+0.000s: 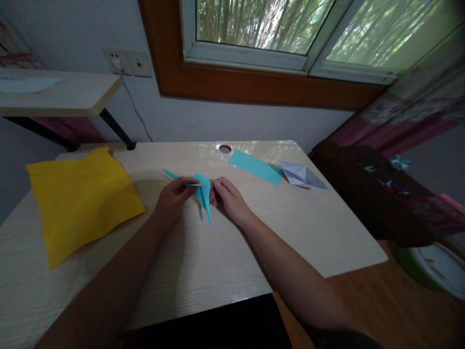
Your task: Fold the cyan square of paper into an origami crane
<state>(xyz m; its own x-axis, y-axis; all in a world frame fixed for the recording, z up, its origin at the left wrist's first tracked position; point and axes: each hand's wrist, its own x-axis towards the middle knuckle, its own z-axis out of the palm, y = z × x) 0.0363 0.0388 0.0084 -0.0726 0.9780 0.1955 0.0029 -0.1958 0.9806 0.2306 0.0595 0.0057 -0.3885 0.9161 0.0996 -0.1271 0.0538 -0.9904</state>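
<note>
A turquoise origami crane [204, 192] is held a little above the desk, with thin pointed ends reaching left and downward. My left hand [173, 196] pinches it between thumb and fingers from the left side. At its right edge, my right hand [228, 198] is closed in a pinch with thumb against forefinger. The bit of paper between those right fingertips is mostly hidden. On the desk to the right lie a flat turquoise paper strip [255, 167] and a pale grey folded paper piece [301, 174].
A large yellow sheet [85, 198] with curled edges covers part of the desk [218, 271] at left. Behind it stands a raised shelf [61, 94] on black legs. A round cable hole [224, 149] sits near the back edge, below the window [261, 29].
</note>
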